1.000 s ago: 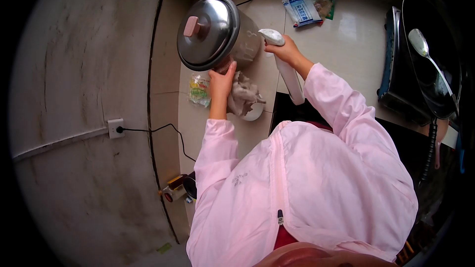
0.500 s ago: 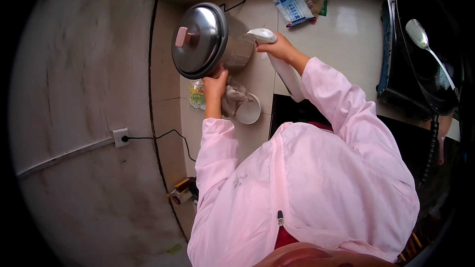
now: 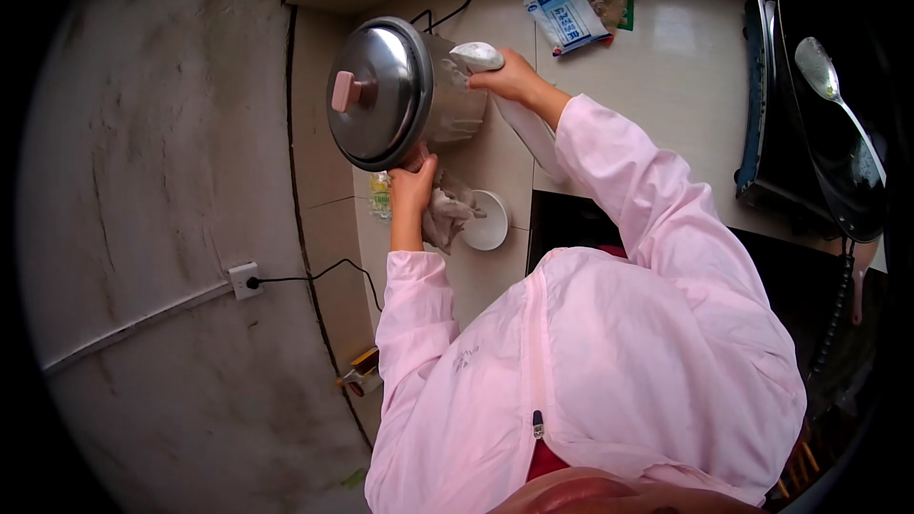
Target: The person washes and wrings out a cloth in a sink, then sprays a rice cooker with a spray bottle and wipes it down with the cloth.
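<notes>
A metal pot [image 3: 459, 100] is tilted on its side, its shiny lid [image 3: 381, 67] with a pink knob turned toward the left wall. My left hand [image 3: 413, 186] is closed round the pot's pinkish side handle at the near edge. In my right hand [image 3: 514, 78] is a white cloth [image 3: 478, 57]; its bunched end lies close against the pot's side, and a long part hangs below toward the counter edge. Just right of my left hand, a crumpled greyish cloth [image 3: 447, 211] lies against a white bowl [image 3: 487, 221].
Blue-white and green packets [image 3: 566, 14] lie at the back of the counter [image 3: 657, 86]. At right, a black wok [image 3: 838, 152] holding a metal spoon [image 3: 821, 71] sits by a stove [image 3: 757, 114]. A black cord runs from a wall socket [image 3: 244, 281].
My right hand and the white cloth have shifted left and slightly up along the pot's side. The pot appears a little lower in view, partly from camera movement.
</notes>
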